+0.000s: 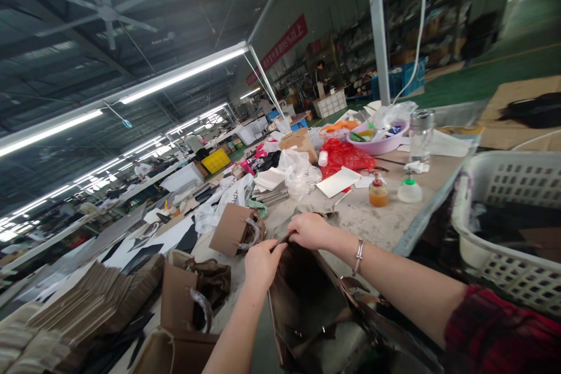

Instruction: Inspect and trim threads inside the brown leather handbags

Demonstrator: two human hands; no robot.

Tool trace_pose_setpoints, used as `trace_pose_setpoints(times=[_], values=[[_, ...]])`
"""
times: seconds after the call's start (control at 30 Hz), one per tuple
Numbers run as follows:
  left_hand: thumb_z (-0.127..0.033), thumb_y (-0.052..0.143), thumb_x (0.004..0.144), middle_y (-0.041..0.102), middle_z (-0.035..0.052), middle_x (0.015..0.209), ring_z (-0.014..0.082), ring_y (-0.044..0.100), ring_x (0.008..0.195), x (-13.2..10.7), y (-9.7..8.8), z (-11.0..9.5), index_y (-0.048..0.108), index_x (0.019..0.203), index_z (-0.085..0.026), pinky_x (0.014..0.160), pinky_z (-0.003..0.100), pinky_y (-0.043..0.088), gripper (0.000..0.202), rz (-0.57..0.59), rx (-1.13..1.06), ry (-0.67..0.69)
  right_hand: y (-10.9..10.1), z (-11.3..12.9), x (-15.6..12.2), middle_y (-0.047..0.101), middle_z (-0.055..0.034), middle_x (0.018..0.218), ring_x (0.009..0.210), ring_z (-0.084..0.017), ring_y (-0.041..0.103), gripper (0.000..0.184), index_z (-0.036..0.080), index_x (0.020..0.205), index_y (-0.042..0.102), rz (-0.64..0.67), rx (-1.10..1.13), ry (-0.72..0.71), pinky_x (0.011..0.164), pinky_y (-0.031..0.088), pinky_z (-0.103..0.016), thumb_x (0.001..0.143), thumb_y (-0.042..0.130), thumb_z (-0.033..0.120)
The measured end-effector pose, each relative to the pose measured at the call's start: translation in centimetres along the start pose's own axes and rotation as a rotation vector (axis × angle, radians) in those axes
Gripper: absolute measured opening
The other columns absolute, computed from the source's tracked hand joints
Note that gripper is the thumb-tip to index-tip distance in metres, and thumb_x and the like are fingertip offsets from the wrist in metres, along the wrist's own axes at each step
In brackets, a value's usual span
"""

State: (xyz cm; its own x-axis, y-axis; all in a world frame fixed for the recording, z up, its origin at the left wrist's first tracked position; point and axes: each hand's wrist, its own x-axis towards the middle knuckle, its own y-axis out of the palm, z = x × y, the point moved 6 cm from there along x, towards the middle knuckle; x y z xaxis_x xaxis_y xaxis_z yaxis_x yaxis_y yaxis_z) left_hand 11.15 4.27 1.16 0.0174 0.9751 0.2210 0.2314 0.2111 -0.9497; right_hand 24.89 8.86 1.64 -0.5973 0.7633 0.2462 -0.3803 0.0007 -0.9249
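Pinching the rim of the open bag (318, 310) with left hand (262, 263) and right hand (311, 230), set close together, at the near edge of the worktop (366, 225). Facing orange jar (378, 193) and clear jar (410, 191) near the right edge, with white basket (486, 254) past it.

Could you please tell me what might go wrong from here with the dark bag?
1. The left hand and right hand pinch the dark bag close together at its edge, so the rest might sag.
2. The bracelet behind the right hand might catch on the bag near it.
3. The jar of amber liquid and green-topped bottle stand on the table beyond; a swing might knock one over.
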Motion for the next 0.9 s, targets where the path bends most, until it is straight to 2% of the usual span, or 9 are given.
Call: trace_pose_setpoints(times=[0.17, 0.33, 0.43, 0.53, 0.67, 0.77, 0.9], values=[[-0.040, 0.054, 0.084, 0.071, 0.0028, 0.080, 0.0163, 0.061, 0.074, 0.0, 0.0, -0.3, 0.072, 0.081, -0.022, 0.061, 0.022, 0.036, 0.025, -0.009, -0.001, -0.001, 0.0, -0.1, 0.0, 0.069, -0.0023, 0.089, 0.085, -0.020, 0.061, 0.020, 0.025, 0.088, 0.072, 0.002, 0.000, -0.034, 0.065, 0.042, -0.026, 0.079, 0.054, 0.031], [-0.036, 0.055, 0.084, 0.070, 0.0022, 0.074, 0.0155, 0.059, 0.068, 0.2, 0.2, -0.6, 0.070, 0.073, -0.021, 0.058, 0.023, 0.033, 0.024, -0.009, 0.043, 0.018, -0.6, 0.4, -0.1, 0.069, -0.0030, 0.090, 0.085, -0.020, 0.061, 0.025, 0.025, 0.095, 0.071, 0.006, -0.005, -0.181, 0.065, 0.041, -0.025, 0.077, 0.061, 0.038], [-0.036, 0.056, 0.083, 0.068, 0.0013, 0.070, 0.0147, 0.058, 0.065, 0.2, 0.4, -0.3, 0.070, 0.072, -0.021, 0.058, 0.023, 0.034, 0.023, -0.004, -0.002, 0.038, -0.7, 0.7, 0.1, 0.069, -0.0023, 0.090, 0.085, -0.020, 0.062, 0.022, 0.026, 0.094, 0.072, 0.021, -0.024, -0.176, 0.065, 0.041, -0.024, 0.079, 0.058, 0.037], [-0.038, 0.063, 0.078, 0.070, 0.0008, 0.077, 0.0150, 0.061, 0.070, 0.0, 0.6, 0.5, 0.071, 0.082, -0.022, 0.064, 0.023, 0.039, 0.019, 0.021, -0.100, 0.024, -0.4, 0.7, 0.5, 0.070, -0.0001, 0.091, 0.084, -0.018, 0.062, 0.020, 0.028, 0.092, 0.072, 0.017, -0.011, -0.142, 0.064, 0.040, -0.023, 0.081, 0.056, 0.033], [-0.033, 0.068, 0.073, 0.071, 0.0030, 0.095, 0.0178, 0.063, 0.086, -0.5, 0.1, 1.5, 0.069, 0.098, -0.021, 0.077, 0.025, 0.043, 0.028, 0.009, -0.172, -0.053, -0.1, 0.5, 0.6, 0.070, 0.0010, 0.092, 0.083, -0.017, 0.062, 0.019, 0.029, 0.091, 0.072, 0.012, 0.005, -0.132, 0.062, 0.040, -0.022, 0.082, 0.057, 0.033], [-0.032, 0.063, 0.077, 0.071, 0.0013, 0.081, 0.0163, 0.062, 0.076, -0.7, -0.1, 1.1, 0.071, 0.085, -0.021, 0.070, 0.024, 0.042, 0.015, 0.021, -0.116, -0.009, -0.2, 0.4, 0.5, 0.070, 0.0008, 0.091, 0.083, -0.017, 0.062, 0.018, 0.029, 0.090, 0.072, 0.014, -0.009, -0.133, 0.062, 0.040, -0.022, 0.082, 0.056, 0.032], [-0.030, 0.057, 0.082, 0.066, -0.0003, 0.064, 0.0135, 0.057, 0.062, -0.7, -0.2, 0.7, 0.069, 0.072, -0.020, 0.061, 0.022, 0.036, 0.019, 0.020, -0.053, 0.045, -0.5, 0.7, 0.5, 0.070, 0.0000, 0.090, 0.083, -0.018, 0.062, 0.018, 0.028, 0.087, 0.073, 0.022, -0.035, -0.136, 0.062, 0.040, -0.022, 0.083, 0.055, 0.032]])
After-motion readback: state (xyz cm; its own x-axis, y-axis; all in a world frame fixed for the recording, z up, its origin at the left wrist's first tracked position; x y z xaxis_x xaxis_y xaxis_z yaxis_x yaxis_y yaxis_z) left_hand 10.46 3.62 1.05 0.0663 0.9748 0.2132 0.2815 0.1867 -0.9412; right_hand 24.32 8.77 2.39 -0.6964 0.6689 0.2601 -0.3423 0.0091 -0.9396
